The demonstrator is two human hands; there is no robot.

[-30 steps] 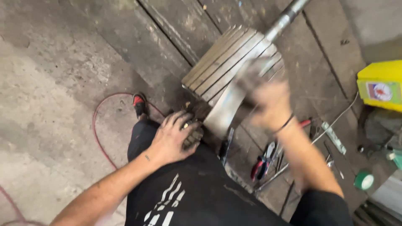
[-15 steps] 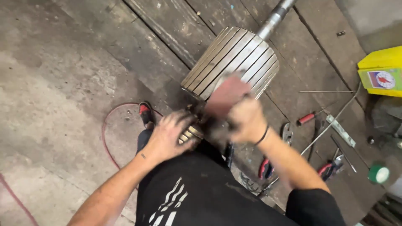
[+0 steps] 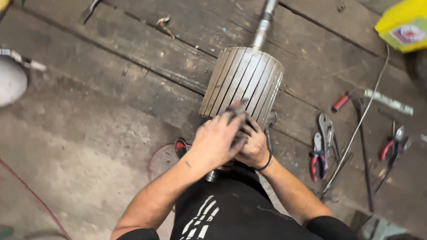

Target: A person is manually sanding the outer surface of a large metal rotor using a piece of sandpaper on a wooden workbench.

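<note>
A large ribbed metal motor rotor with a long steel shaft lies on the wooden floor, its near end towards my lap. Both hands are clasped together at that near end. My left hand lies on top, fingers curled over a small dark object. My right hand, with a black band on the wrist, is tucked under it, gripping the same spot. What they hold is mostly hidden; a dark tip pokes out against the rotor's ribs.
Red-handled pliers and more hand tools lie to the right with a long thin rod. A yellow container sits top right. A red cable crosses the concrete at left. A white round object is at the far left.
My right hand came down off the rotor's ribs to its near end and joined my left hand there. The view shifted, so the rotor now sits higher and more upright.
</note>
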